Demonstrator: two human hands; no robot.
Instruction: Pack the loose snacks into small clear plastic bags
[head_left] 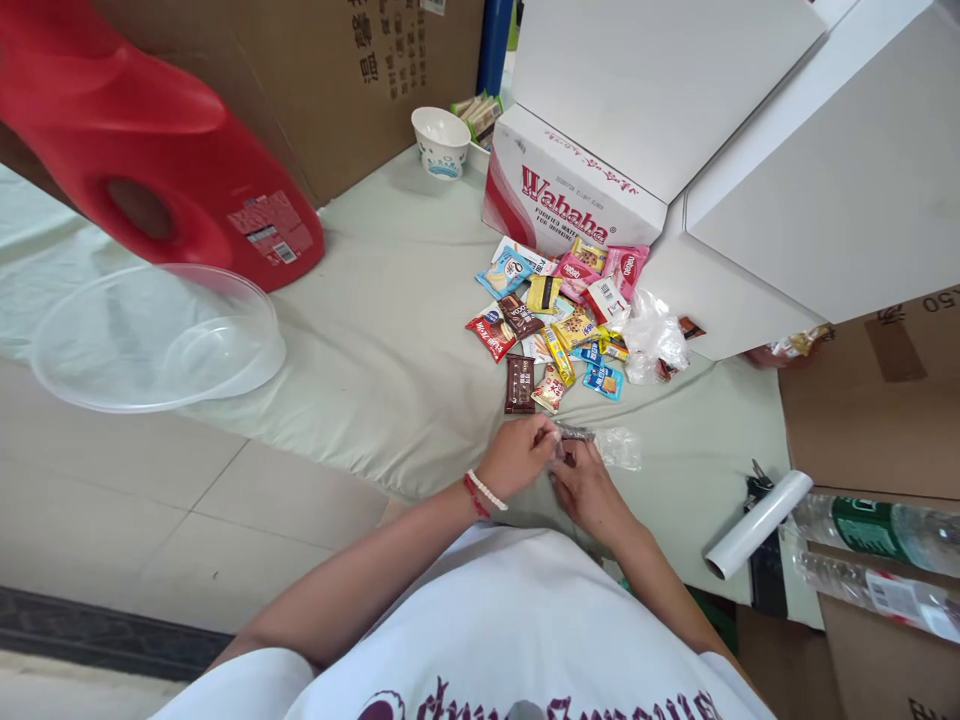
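My left hand is closed, fingers pinching the near end of a small clear plastic bag. My right hand grips the same bag from the other side, with its fingertips close to the left ones. A dark wrapped piece shows inside or under the plastic; I cannot tell which. Just beyond my hands lie a brown snack packet and a small cream-and-red packet. They edge a loose heap of colourful snack packets. Crumpled clear bags rest at the heap's right side.
A Wahaha carton stands behind the heap, beside large white boxes. Leftward are a clear plastic basin, a red jug and a paper bowl. A white roll and plastic bottles lie to the right.
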